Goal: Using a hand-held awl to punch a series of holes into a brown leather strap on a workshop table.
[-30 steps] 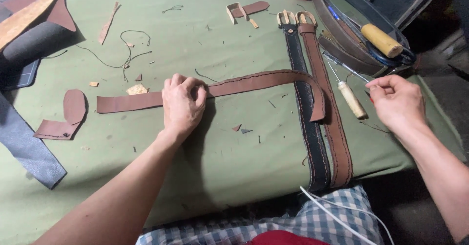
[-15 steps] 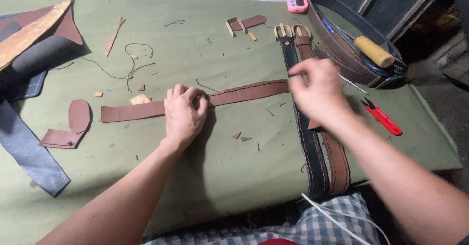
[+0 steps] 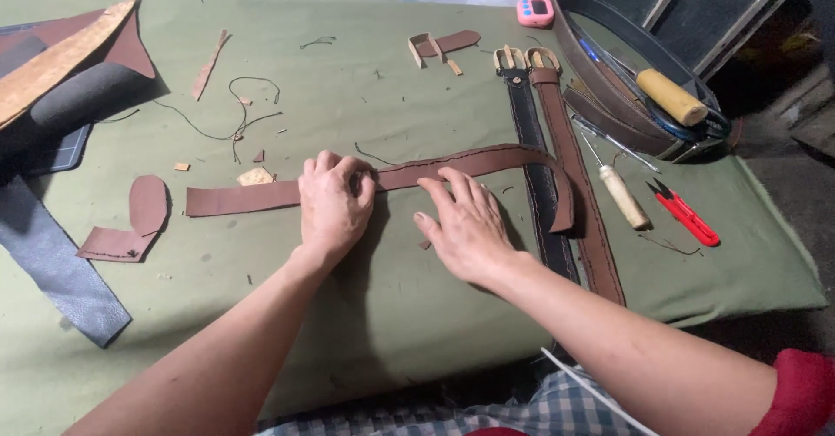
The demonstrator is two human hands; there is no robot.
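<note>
The left hand (image 3: 335,203) is lying palm down with its fingers curled over the brown leather strap (image 3: 252,197), pressing it against the green cloth-covered table (image 3: 365,314), while the right hand (image 3: 465,223) is resting flat just beside it, fingers spread, fingertips touching the strap's lower edge. The strap is stretching across the middle of the table from left to right, then bending down where it is crossing over a black belt (image 3: 539,184) and a brown belt (image 3: 578,192), which are lying side by side with their buckles at the far end. To the right of the belts, a wooden-handled awl (image 3: 622,194) and red thread snips (image 3: 687,214) are lying near each other, and a round tray (image 3: 583,44) holding a yellow-handled tool (image 3: 670,97) is sitting behind them. To the left, small brown leather scraps (image 3: 139,214), a grey strip (image 3: 52,271) and a loose dark thread (image 3: 243,114) are lying well apart from the hands
</note>
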